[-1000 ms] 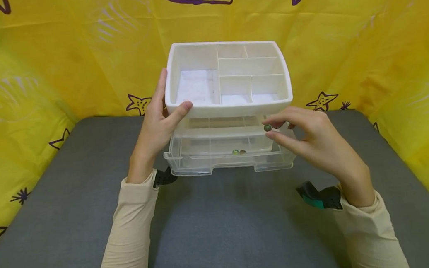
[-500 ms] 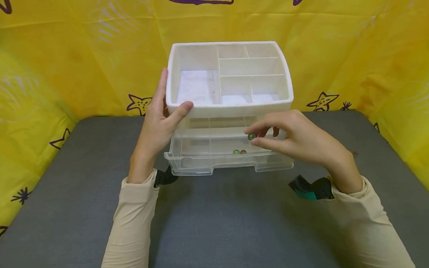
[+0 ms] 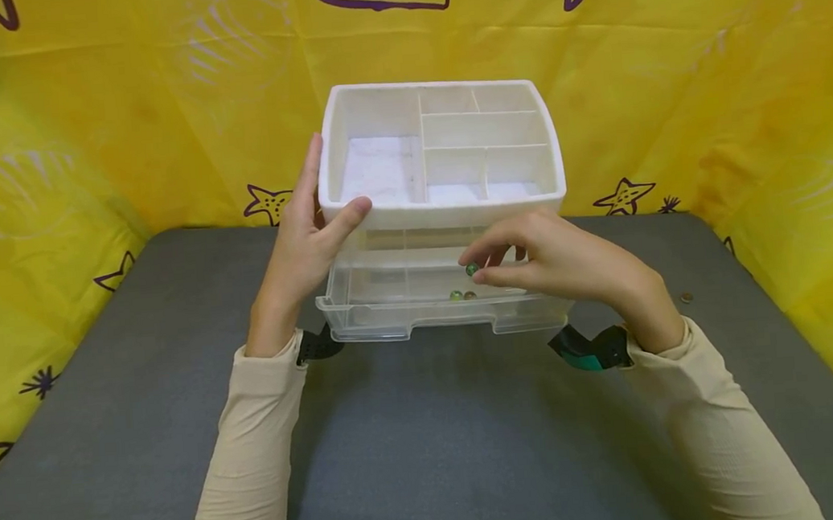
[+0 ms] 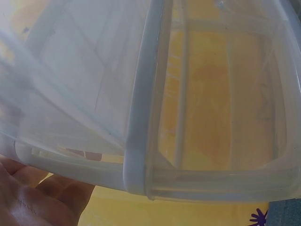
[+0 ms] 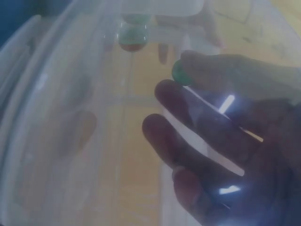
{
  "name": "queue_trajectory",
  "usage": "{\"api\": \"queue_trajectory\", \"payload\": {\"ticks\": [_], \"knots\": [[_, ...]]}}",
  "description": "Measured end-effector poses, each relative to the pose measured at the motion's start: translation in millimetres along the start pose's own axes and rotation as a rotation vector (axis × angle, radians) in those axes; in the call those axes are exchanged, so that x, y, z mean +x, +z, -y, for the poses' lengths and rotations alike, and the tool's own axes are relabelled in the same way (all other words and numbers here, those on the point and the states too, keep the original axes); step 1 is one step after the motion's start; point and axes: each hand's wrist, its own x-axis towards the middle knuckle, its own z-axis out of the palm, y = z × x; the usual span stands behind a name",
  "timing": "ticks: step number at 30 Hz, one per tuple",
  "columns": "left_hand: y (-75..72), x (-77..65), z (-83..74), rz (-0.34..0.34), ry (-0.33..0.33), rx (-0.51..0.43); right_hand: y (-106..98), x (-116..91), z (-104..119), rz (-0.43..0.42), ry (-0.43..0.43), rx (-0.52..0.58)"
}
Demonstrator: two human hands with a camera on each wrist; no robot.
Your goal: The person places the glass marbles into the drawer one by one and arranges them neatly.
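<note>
A white drawer organizer (image 3: 448, 214) with a divided top tray stands at the back of the table. Its clear drawer (image 3: 370, 316) is pulled out toward me. My left hand (image 3: 306, 243) grips the organizer's left side, thumb on the front rim. Over the drawer, my right hand (image 3: 547, 255) pinches a green marble (image 3: 471, 270) between thumb and forefinger. Just below it, a green marble (image 3: 456, 296) and a brownish marble (image 3: 470, 296) lie side by side in the drawer. In the right wrist view the pinched marble (image 5: 181, 73) shows at the fingertips, seen through clear plastic.
A small brownish round piece (image 3: 687, 297) lies on the grey tabletop (image 3: 429, 436), right of my right wrist. Yellow patterned cloth (image 3: 159, 109) hangs behind the table and along both sides.
My right hand has moved left with the green marble, from the drawer's right end to above the two marbles. The piece on the table has come into view. My left hand stays put.
</note>
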Motion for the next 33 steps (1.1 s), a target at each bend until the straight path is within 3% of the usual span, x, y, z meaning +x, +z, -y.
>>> {"api": "queue_trajectory", "payload": {"ticks": [10, 18, 33], "knots": [[-1.2, -0.5, 0.4, 0.001, -0.001, 0.004, 3, 7, 2, 0.063, 0.050, -0.066], [-1.2, -0.4, 0.2, 0.002, -0.013, 0.004, 3, 8, 0, 0.073, 0.053, -0.057], [-0.4, 0.1, 0.2, 0.000, -0.007, -0.001, -4, -5, 1, -0.033, 0.003, -0.039]]}}
